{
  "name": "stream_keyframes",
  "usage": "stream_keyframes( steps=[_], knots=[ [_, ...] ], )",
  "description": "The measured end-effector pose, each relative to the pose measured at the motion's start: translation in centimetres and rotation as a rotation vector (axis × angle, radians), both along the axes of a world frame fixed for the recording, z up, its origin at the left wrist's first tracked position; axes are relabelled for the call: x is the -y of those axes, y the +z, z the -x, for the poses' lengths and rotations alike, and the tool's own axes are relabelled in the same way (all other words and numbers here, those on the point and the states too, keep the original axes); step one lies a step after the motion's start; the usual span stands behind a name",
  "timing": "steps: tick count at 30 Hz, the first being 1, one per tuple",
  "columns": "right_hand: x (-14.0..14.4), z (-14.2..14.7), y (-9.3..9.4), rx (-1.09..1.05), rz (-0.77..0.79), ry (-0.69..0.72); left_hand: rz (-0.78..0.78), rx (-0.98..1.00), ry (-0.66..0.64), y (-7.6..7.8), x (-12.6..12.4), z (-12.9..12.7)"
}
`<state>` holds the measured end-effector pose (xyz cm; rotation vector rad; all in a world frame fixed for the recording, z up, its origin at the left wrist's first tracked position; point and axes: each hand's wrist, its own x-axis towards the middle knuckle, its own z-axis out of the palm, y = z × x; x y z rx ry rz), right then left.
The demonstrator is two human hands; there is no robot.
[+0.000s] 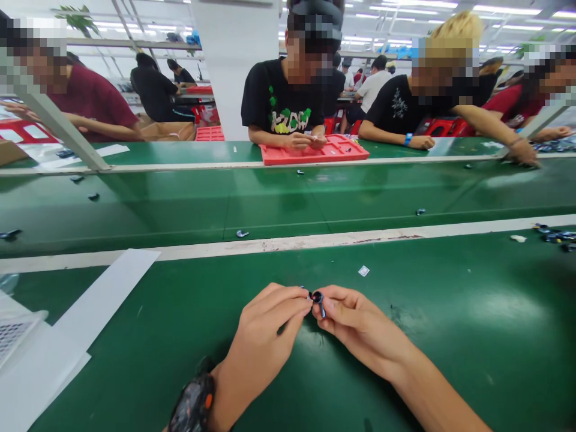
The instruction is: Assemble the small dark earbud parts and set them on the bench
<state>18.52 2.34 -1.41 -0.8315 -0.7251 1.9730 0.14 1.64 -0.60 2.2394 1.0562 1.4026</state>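
Above the green bench, my right hand (364, 324) pinches a dark, shiny earbud housing (321, 307) between thumb and fingers. Its round end faces up and its stem points down. My left hand (270, 330), with a black watch (193, 402) on the wrist, is closed at the fingertips on a small dark earbud part (310, 295). That part is right beside the rim of the housing, mostly covered by the fingers; whether the two pieces touch, I cannot tell. A small white square label (363, 271) lies on the bench beyond my hands.
Several earbud pieces, one of them an earbud (242, 233), lie along the green conveyor belt (193, 204). White paper strips (108, 294) and a white basket (18, 333) are at left. More dark parts (558, 235) sit at far right. Opposite, a co-worker handles something over a red tray (288, 157).
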Motion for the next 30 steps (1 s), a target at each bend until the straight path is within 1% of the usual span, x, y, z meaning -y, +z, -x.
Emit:
stream_keyframes(
  steps=[3,6,11,14,18,22,24,27,28,30],
  knots=[
    [0.1,0.1,0.0,-0.003,-0.003,0.000,-0.024,-0.038,-0.001,-0.3,0.0,0.2],
    [0.2,0.1,-0.1,0.003,-0.006,0.002,0.035,-0.018,0.015,-0.1,0.1,0.2],
    [0.2,0.1,-0.3,0.044,-0.010,-0.011,0.259,0.141,0.031,0.7,0.3,-0.2],
    [0.3,0.0,-0.3,0.053,-0.012,-0.009,0.355,0.224,0.029,0.8,0.3,-0.5],
    [0.3,0.1,-0.1,0.066,-0.029,-0.003,0.475,0.336,-0.042,0.7,0.0,-0.3],
    [0.4,0.2,0.0,0.085,-0.060,-0.008,0.666,0.454,-0.116,0.8,-0.3,-0.1],
    [0.4,0.2,0.0,0.098,-0.073,-0.017,0.685,0.434,-0.115,1.0,-0.2,-0.2],
    [0.4,0.2,-0.1,0.114,-0.088,-0.027,0.626,0.364,-0.065,1.3,0.0,-0.2],
    [0.5,0.2,-0.1,0.117,-0.093,-0.031,0.639,0.371,-0.059,1.3,0.1,-0.2],
    [0.5,0.3,-0.1,0.122,-0.103,-0.043,0.729,0.430,-0.071,1.3,0.0,-0.1]
  ],
)
